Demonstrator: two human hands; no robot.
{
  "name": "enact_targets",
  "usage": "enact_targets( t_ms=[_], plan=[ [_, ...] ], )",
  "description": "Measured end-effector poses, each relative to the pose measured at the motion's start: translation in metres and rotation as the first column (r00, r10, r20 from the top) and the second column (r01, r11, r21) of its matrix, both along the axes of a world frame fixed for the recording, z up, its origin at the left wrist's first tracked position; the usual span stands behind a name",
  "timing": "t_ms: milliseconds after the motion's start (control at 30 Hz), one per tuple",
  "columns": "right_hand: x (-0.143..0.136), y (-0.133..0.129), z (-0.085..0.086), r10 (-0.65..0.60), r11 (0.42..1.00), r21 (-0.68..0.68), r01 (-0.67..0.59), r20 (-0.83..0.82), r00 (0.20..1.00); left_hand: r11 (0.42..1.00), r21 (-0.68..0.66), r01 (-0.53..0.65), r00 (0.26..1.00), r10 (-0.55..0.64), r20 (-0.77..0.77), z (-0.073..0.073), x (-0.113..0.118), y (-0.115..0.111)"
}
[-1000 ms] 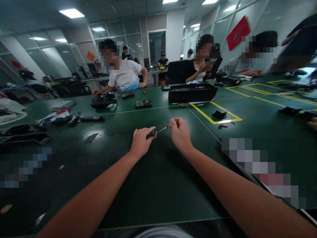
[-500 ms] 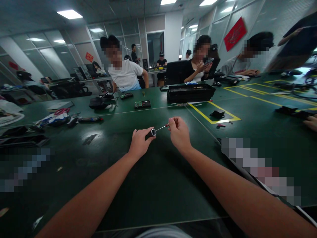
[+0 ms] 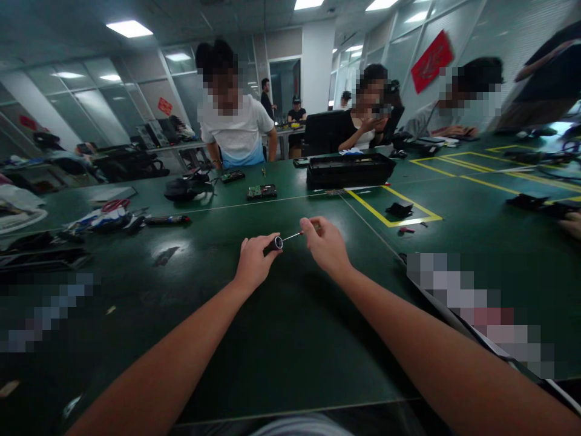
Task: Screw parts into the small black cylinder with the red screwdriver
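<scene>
Long black box, set on green worktop. Small black piece, framed by yellow tape. Circuit board, laid left of box. Red poster, wall-hung.

Bright ceiling panels light glass-panelled walls and a pale column beyond a green table.

looks smooth and glossy on the table, lower centre; like shiny metal on the thin rod, mid-frame; like matt cloth on the white shirt, upper left.
</scene>
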State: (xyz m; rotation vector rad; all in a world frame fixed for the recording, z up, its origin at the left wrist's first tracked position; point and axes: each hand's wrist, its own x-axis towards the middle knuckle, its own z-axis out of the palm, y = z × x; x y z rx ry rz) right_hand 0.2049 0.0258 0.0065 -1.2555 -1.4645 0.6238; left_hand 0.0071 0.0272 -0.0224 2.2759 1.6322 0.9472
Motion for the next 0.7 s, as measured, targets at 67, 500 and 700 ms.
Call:
enact_targets(
  t_ms=[67, 500, 700],
  plan=[
    [0.002, 0.001, 0.000, -0.032, 0.999, 0.009, 0.031, 0.054, 0.998, 1.000, -0.007, 0.008, 1.000, -0.008, -0.002, 0.000, 0.000, 0.000],
    [0.008, 0.020, -0.015, -0.151, 0.966, -0.245, 0.080, -0.285, 0.947, 0.998, 0.047, 0.041, 0.996, -0.037, -0.086, 0.007, 0.002, -0.003],
    [0.011, 0.017, -0.011, -0.242, 0.969, -0.060, 0.241, -0.010, 0.970, 0.999, -0.037, 0.001, 0.993, -0.006, -0.117, 0.005, -0.001, 0.000]
  ],
)
